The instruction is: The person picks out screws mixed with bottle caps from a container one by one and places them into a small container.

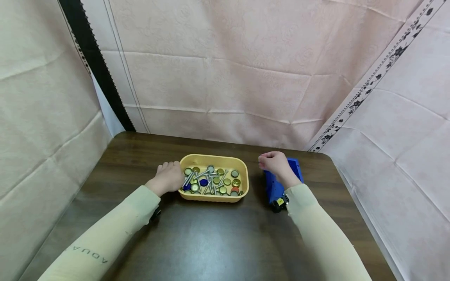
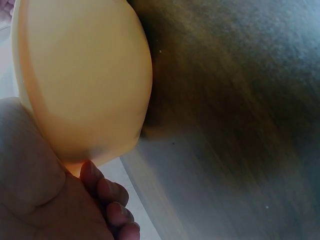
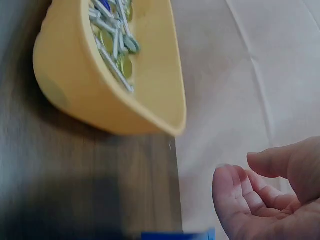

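A yellow plastic tray (image 1: 212,198) stands near the table's far side, filled with a mix of bottle caps (image 1: 227,182) and long silver screws (image 1: 188,178). My left hand (image 1: 169,176) grips the tray's left end; in the left wrist view its curled fingers (image 2: 116,195) meet the tray's end wall. To the right of the tray, my right hand (image 1: 276,164) hovers over a blue container (image 1: 273,185), partly hiding it. In the right wrist view the thumb and loosely bent fingers (image 3: 227,192) stand apart with nothing between them.
The dark wooden table (image 1: 207,242) ends just behind the tray, where a pale cloth (image 1: 218,89) hangs. More cloth hangs along the left and right sides. A black wrist camera (image 1: 279,203) sits under the right sleeve, close to the blue container's near end.
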The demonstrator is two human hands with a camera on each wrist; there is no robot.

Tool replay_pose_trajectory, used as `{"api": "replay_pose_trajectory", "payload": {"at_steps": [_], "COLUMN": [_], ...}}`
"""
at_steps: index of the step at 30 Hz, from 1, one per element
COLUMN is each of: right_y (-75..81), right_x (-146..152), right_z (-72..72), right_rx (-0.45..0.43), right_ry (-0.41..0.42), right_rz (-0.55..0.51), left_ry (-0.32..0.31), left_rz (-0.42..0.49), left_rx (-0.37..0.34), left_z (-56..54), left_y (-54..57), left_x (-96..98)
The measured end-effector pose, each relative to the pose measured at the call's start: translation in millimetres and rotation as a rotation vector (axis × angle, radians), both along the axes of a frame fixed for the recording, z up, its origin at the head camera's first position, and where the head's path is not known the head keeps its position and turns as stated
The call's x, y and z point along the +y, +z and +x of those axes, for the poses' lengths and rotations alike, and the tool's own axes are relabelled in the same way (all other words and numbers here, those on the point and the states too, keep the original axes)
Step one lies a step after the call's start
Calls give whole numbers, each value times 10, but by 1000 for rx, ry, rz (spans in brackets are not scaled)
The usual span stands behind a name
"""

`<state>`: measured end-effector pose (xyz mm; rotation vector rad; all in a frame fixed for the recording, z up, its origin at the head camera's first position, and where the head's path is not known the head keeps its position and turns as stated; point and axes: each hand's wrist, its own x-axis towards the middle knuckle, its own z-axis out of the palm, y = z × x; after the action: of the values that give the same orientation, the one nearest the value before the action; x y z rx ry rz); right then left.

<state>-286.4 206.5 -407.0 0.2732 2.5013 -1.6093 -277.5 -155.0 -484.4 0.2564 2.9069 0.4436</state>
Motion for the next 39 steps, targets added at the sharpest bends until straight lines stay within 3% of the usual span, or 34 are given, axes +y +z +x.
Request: {"api": "replay_pose_trajectory", "payload": {"at_steps": [7,15,23,30,33,39], "right_y": [-89,-335,-545,-600,-605,-608], "right_x": [-398,-837,-1003,-1071,-1106,-1163], "right_z": [-58,-58,-118,-137,-154,-189], "right_rx": [-78,-205,-237,-225,-208,-180], "right_ry": [32,130,83,31,9,57], "right_rz": [-61,-149,-66,-37,27,251], "left_ry": [10,13,11,10,11,20], "left_rz": [-9,-3,3,0,-2,0], "left_rx": [-7,-23,-18,-13,-15,-25], "left_z": [6,5,-4,-2,0,20], "left_y": [5,4,-9,-5,1,30], "left_x": [13,6,10,24,23,29]}}
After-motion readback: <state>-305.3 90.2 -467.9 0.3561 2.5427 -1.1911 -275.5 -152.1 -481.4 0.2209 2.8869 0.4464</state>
